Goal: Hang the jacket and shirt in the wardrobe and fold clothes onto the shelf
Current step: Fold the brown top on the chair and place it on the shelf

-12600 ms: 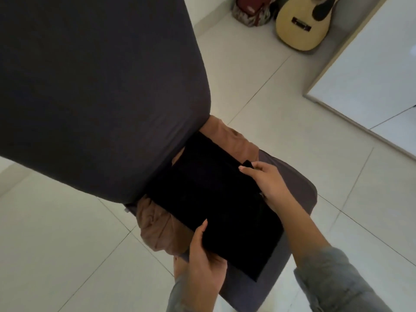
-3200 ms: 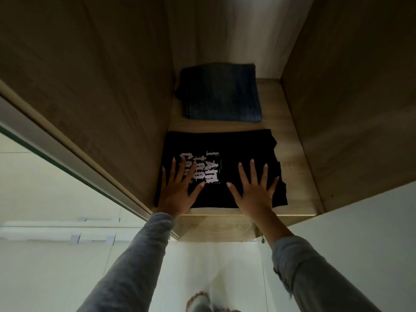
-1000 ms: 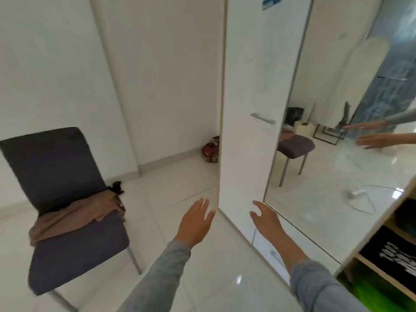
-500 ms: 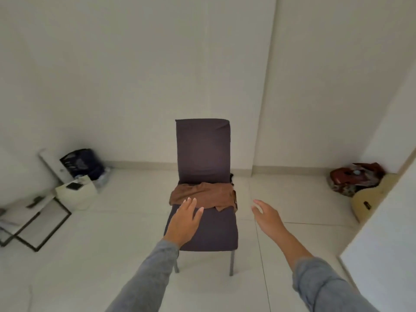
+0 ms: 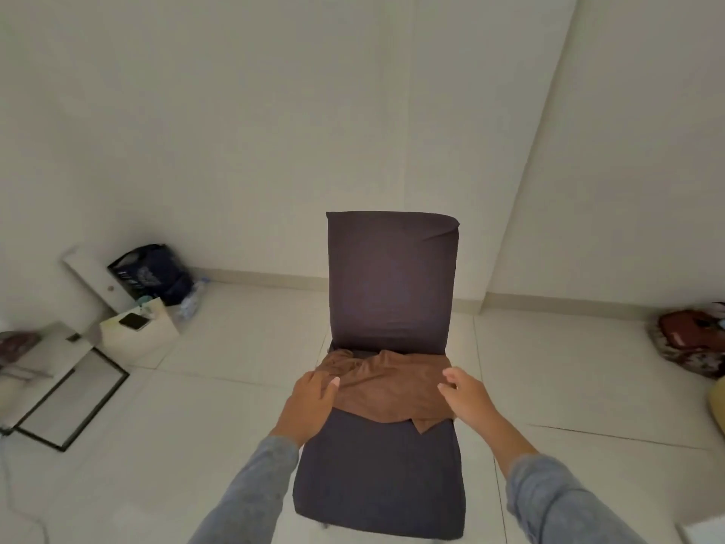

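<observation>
room: white walls, pale glossy tile floor (image 5: 188,426), chair (image 5: 388,280) mid-frame
left hand (image 5: 308,406): fingers (image 5: 314,380) straight, together, holding nothing; over cloth (image 5: 384,386) left edge, contact unclear
right hand (image 5: 469,398): fingers (image 5: 451,376) loosely curled, holding nothing; at cloth's right edge, contact unclear
step: probably pick-up of the cloth for folding; wardrobe not in view
next: pinch both side edges, lift clear of the seat, then spread flat; expect sag between the hands
cloth: brown, soft, matte, rumpled; lies across the seat's rear edge against the backrest, with one flap toward the front-right corner
chair: dark stretch cover, flat seat, tall rectangular back
</observation>
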A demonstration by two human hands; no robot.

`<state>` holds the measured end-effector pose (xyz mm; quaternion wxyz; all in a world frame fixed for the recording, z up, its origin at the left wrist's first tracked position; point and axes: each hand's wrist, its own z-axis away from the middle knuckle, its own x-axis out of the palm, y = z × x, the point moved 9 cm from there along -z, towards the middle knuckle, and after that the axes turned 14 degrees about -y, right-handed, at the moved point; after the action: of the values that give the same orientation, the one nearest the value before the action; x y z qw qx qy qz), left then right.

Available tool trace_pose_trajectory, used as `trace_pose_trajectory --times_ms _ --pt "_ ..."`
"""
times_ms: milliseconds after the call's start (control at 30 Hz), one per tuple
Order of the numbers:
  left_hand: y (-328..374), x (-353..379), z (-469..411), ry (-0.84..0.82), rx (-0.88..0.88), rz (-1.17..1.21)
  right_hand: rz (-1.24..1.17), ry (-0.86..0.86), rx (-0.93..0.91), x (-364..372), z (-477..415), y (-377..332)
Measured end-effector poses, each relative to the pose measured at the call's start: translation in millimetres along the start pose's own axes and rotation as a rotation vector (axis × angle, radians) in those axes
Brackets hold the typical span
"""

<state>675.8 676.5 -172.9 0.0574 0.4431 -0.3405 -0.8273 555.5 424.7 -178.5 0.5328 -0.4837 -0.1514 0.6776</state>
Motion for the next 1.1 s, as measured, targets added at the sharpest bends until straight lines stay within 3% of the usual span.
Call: trace_pose_trajectory --times_ms 400,600,900,1100 --pt "-49 75 -255 -0.367 -0.059 -0.038 -0.129 0.037 0.379 14 -177 106" --pt "-62 112 -341 -0.319 -0.019 -0.117 -0.257 0.054 0.505 53 -249 159" --pt "-102 187 -394 -0.449 -0.092 -0.171 -0.369 0.118 0.509 101 -312 174" --pt "-92 211 -348 -0.519 0.171 -0.050 -0.712 0.149 0.454 119 -325 154"
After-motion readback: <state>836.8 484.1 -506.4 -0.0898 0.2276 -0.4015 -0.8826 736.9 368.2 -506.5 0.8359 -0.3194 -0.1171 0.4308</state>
